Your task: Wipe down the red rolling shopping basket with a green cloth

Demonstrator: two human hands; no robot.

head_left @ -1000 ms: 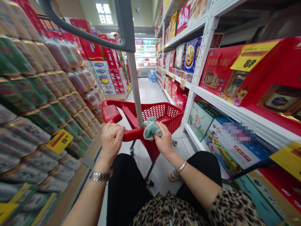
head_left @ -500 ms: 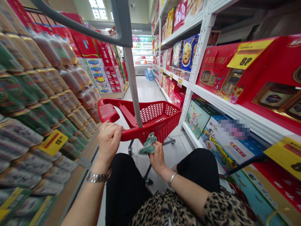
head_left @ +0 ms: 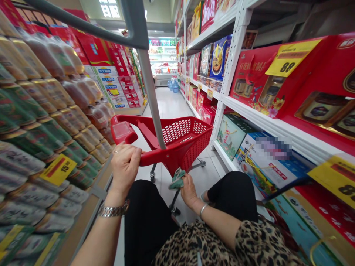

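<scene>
A red shopping cart (head_left: 188,155) with perforated sides stands in front of me. My left hand (head_left: 126,164) is closed around the left end of its red rim, below a padded red corner piece. A grey metal pole (head_left: 151,96) rises from the cart to a dark grey bar at the top. My right hand (head_left: 190,192) pinches a crumpled green cloth (head_left: 177,180) just below the cart's near side. The visible part of the basket shows only its bare red floor and walls.
White shelves (head_left: 302,133) with boxed gifts run close along the right. Stacked drink cans (head_left: 36,136) and bottles (head_left: 83,88) line the left. Cartons (head_left: 116,85) stand farther on. Blue water jugs (head_left: 173,85) sit on the floor by a far cooler (head_left: 163,59).
My right hand has lowered the cloth away from the cart's side, down and slightly right. My left hand keeps its grip on the rim. The view has shifted slightly.
</scene>
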